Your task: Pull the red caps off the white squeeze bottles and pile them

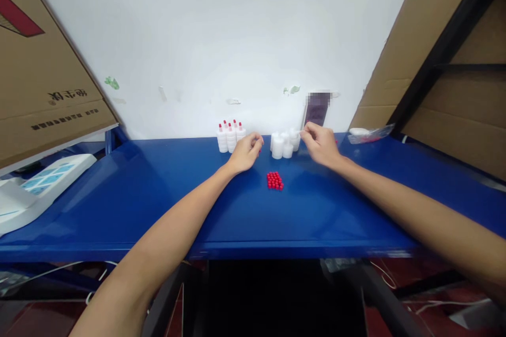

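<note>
My left hand (245, 152) is closed beside several white squeeze bottles (232, 141) with red-tipped nozzles, standing upright. Red shows at its fingertips, where it pinches what looks like a small red cap (260, 151). Thumb and finger of my right hand (319, 143) pinch a thin white nozzle (298, 131), just over the right edge of a second group of white bottles (278, 147). No red tips show on that group. Between my forearms, a cluster of small red caps (274, 180) lies on the blue table (237, 221).
A dark rectangular object (317, 109) leans against the wall behind my right hand. A clear plastic bag (371, 135) lies at the back right. To the left are a white device with blue panels (47, 176) and a large cardboard box (51, 73).
</note>
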{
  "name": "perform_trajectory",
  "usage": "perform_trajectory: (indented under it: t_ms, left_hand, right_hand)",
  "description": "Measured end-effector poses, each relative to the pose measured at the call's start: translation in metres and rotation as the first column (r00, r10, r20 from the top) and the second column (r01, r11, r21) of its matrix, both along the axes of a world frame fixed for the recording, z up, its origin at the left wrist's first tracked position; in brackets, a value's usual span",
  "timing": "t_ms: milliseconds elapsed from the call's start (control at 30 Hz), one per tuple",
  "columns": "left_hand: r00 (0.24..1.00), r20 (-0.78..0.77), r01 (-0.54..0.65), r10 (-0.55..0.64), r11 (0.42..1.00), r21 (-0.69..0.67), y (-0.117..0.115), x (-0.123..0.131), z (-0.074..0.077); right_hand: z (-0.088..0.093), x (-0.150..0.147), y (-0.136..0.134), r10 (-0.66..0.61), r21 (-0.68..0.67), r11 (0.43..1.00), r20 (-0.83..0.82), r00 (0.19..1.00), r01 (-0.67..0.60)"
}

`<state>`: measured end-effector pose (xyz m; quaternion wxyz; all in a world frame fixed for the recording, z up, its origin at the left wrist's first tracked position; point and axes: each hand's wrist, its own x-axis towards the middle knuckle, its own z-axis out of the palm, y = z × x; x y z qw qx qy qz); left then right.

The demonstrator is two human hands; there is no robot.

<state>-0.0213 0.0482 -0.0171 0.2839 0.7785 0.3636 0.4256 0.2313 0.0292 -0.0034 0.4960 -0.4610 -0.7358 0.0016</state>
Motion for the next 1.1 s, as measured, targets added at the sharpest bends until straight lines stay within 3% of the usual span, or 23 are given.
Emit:
perform_trajectory:
  t_ms: [367,500,800,1100]
  left_hand:
    - [0.994,-0.094,0.052,-0.047,0.998,0.045,-0.002,-0.001,0.001]
    - [0.995,-0.103,0.018,-0.007,0.993,0.113,-0.006,0.000,0.005]
    - [0.970,-0.241,0.084,-0.030,0.973,0.215,-0.007,-0.005,0.008]
    - [0.952,-0.303,0.146,-0.050,0.942,0.303,-0.013,0.002,0.015]
  right_hand:
    - [-0.002,-0.007,0.004,-0.138,-0.126,0.978,0.193,0.971,0.164]
    - [-0.001,-0.011,0.004,-0.164,-0.135,0.971,0.239,0.957,0.199]
    - [-0.003,-0.011,0.006,-0.155,-0.152,0.969,0.244,0.957,0.195]
    - [-0.003,-0.013,0.005,-0.076,-0.141,0.984,0.233,0.970,0.111]
